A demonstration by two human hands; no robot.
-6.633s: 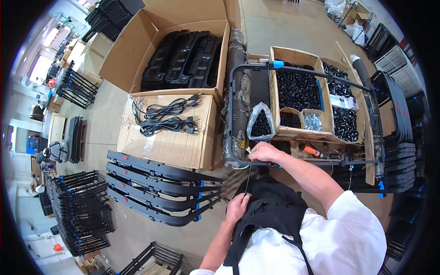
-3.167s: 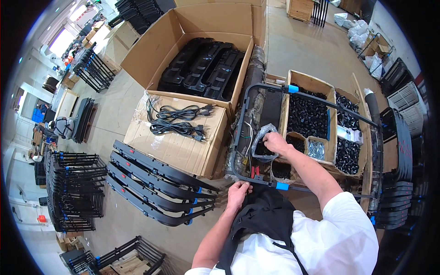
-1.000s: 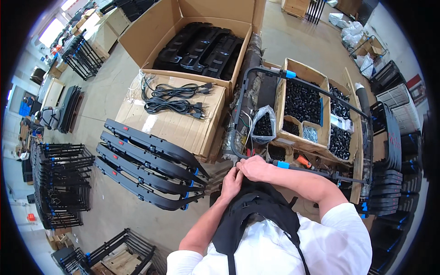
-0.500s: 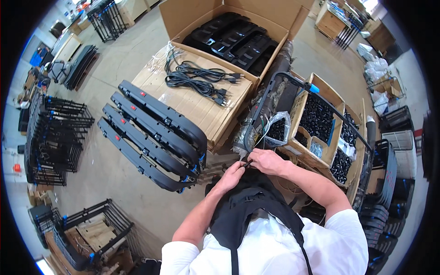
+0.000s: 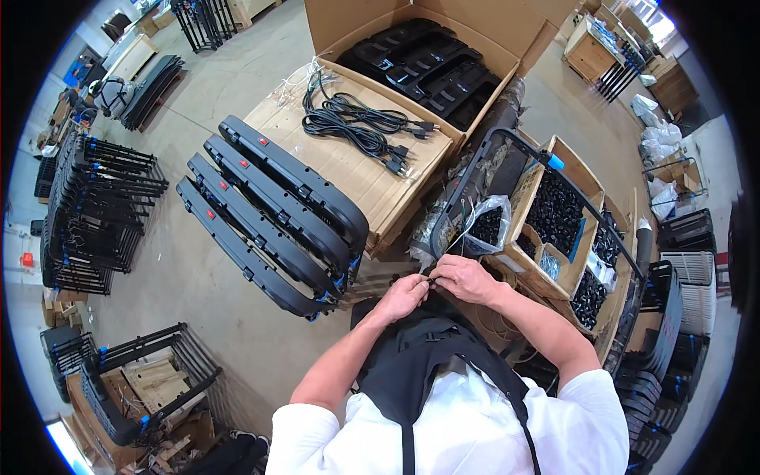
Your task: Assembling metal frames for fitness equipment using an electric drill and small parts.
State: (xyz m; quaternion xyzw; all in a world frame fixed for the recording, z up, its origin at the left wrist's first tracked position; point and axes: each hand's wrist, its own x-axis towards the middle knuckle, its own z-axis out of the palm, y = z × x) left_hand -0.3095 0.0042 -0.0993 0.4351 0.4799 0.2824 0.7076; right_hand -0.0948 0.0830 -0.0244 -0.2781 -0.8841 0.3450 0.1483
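Observation:
My left hand (image 5: 404, 296) and my right hand (image 5: 465, 279) meet in front of my black apron (image 5: 427, 351), fingers pinched together. Between their fingertips is a small black part (image 5: 431, 282), too small and covered to name. Just beyond the hands, thin pale wires (image 5: 454, 240) come out near the lower corner of a bent black tube frame (image 5: 438, 229). This frame leans across the parts boxes and carries a blue piece (image 5: 556, 162). A clear plastic bag (image 5: 500, 207) of small black parts lies beside my right hand.
Several black curved housings with red switches (image 5: 264, 142) stand in a row at left. Coiled black power cords (image 5: 356, 123) lie on a flat carton (image 5: 273, 111). Behind is an open carton (image 5: 336, 28) of black panels. Divided wooden boxes (image 5: 518, 265) of small parts stand at right.
The view has shifted slightly, so the cartons and housings sit a little further right. Both hands stay pinched together at the small black part, with only slight finger movement.

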